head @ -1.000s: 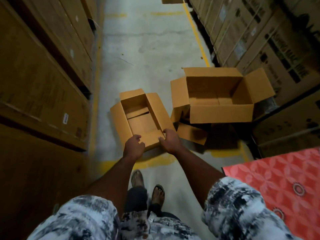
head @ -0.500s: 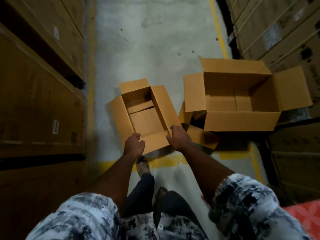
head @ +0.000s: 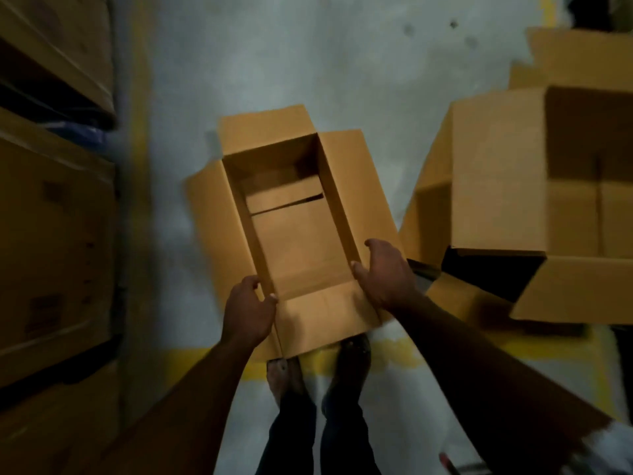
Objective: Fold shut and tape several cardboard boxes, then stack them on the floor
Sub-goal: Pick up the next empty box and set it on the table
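A small brown cardboard box point(head: 294, 241) stands open in front of me, all its top flaps spread outward and nothing inside. My left hand point(head: 248, 311) grips its near left corner, thumb over the rim. My right hand point(head: 388, 274) grips the near right corner, where the right flap meets the wall. A larger open cardboard box point(head: 507, 186) stands to the right, its flaps out too; part of it runs off the frame.
Stacked brown cartons point(head: 54, 241) on racking line the left side. The grey concrete floor point(head: 308, 56) carries yellow painted lines point(head: 390, 351), one under my feet. My two feet point(head: 318, 375) stand just below the small box. The aisle ahead is bare concrete.
The small box now sits much closer and more squarely below me, pulled toward my feet. Both hands keep hold of its near corners. The view has tilted further down.
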The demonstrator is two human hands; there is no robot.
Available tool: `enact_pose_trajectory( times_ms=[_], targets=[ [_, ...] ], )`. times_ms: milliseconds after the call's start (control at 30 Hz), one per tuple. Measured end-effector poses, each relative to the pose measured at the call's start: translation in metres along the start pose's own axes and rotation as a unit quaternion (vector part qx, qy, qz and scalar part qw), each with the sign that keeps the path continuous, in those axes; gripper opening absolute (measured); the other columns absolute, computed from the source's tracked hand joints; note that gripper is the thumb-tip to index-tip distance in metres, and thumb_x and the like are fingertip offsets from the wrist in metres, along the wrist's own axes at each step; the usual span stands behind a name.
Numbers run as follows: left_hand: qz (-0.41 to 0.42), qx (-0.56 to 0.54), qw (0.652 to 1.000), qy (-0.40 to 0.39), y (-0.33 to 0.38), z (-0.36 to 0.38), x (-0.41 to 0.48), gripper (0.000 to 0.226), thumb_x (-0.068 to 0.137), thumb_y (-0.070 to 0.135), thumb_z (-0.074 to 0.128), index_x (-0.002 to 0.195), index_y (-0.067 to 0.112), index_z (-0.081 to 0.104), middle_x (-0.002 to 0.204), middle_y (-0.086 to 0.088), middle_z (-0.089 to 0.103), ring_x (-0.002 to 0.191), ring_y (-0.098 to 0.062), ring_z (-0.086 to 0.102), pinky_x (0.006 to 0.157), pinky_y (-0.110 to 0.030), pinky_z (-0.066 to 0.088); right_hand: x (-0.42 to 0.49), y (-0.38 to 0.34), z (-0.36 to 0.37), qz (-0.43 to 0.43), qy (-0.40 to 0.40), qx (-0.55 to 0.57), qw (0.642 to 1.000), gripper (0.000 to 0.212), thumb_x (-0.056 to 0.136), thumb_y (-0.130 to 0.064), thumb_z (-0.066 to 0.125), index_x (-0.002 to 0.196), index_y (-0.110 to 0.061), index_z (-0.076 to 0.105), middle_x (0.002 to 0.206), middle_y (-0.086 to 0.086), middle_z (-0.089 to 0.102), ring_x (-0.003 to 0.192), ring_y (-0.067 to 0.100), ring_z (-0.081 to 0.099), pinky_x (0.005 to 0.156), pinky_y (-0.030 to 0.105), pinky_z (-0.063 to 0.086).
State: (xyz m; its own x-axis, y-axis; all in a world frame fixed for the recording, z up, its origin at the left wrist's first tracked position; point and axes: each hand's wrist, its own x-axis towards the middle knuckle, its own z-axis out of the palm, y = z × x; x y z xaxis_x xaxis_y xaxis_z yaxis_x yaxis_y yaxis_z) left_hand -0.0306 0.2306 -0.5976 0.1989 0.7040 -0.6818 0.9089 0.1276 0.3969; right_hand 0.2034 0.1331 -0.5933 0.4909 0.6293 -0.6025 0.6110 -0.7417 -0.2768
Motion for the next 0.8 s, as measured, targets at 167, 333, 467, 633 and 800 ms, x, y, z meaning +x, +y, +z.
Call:
enact_pose_trajectory(
  times_ms=[167, 333, 467, 633, 800],
  targets=[
    [-0.034, -0.009, 0.999, 0.026, -0.024, 0.039, 0.074, 0.062, 0.096, 0.027, 0.066, 0.149, 0.010, 0.040, 0.147, -0.015, 0.046, 0.131, -0.032, 0.048, 0.104, -0.038, 0.040, 0.080, 0.025, 0.041, 0.018, -0.020, 0.018, 0.999, 0.054, 0.100, -0.038, 0.057, 0.147, -0.013, 0.045, 0.144, 0.010, 0.052, 0.129, 0.030, 0.052, 0.102, 0.043, 0.045],
    [-0.086, -0.030, 0.995, 0.038, -0.038, 0.074, 0.134, 0.074, 0.095, 0.035, 0.067, 0.152, 0.005, 0.030, 0.156, -0.018, 0.032, 0.137, -0.037, 0.042, 0.108, -0.043, 0.038, 0.133, 0.042, 0.075, 0.045, -0.027, 0.032, 0.998, 0.065, 0.097, -0.034, 0.064, 0.150, -0.009, 0.037, 0.149, 0.015, 0.043, 0.132, 0.033, 0.047, 0.104, 0.043, 0.042],
    [-0.109, -0.044, 0.991, 0.066, -0.050, 0.095, 0.166, 0.079, 0.091, 0.032, 0.072, 0.150, 0.001, 0.029, 0.153, -0.021, 0.035, 0.136, -0.041, 0.043, 0.109, -0.048, 0.040, 0.158, 0.051, 0.104, 0.106, -0.004, 0.050, 0.993, 0.066, 0.091, -0.035, 0.070, 0.140, -0.005, 0.039, 0.140, 0.020, 0.046, 0.123, 0.039, 0.051, 0.097, 0.046, 0.046],
    [-0.096, -0.089, 0.990, 0.055, -0.074, 0.108, 0.185, 0.070, 0.099, 0.015, 0.061, 0.157, 0.012, 0.021, 0.145, -0.017, 0.053, 0.128, -0.041, 0.053, 0.105, -0.049, 0.046, 0.176, 0.056, 0.144, 0.101, -0.062, 0.141, 0.983, 0.060, 0.098, -0.026, 0.060, 0.150, -0.016, 0.033, 0.127, 0.011, 0.060, 0.112, 0.032, 0.061, 0.088, 0.036, 0.047],
    [-0.091, -0.121, 0.984, 0.099, -0.082, 0.125, 0.190, 0.050, 0.101, 0.008, 0.055, 0.147, 0.012, 0.039, 0.138, -0.011, 0.059, 0.123, -0.035, 0.058, 0.102, -0.043, 0.047, 0.179, 0.074, 0.170, 0.020, 0.028, 0.182, 0.983, 0.092, 0.088, -0.079, 0.015, 0.136, -0.010, 0.053, 0.106, -0.002, 0.061, 0.093, 0.015, 0.058, 0.082, 0.025, 0.042]
  ],
)
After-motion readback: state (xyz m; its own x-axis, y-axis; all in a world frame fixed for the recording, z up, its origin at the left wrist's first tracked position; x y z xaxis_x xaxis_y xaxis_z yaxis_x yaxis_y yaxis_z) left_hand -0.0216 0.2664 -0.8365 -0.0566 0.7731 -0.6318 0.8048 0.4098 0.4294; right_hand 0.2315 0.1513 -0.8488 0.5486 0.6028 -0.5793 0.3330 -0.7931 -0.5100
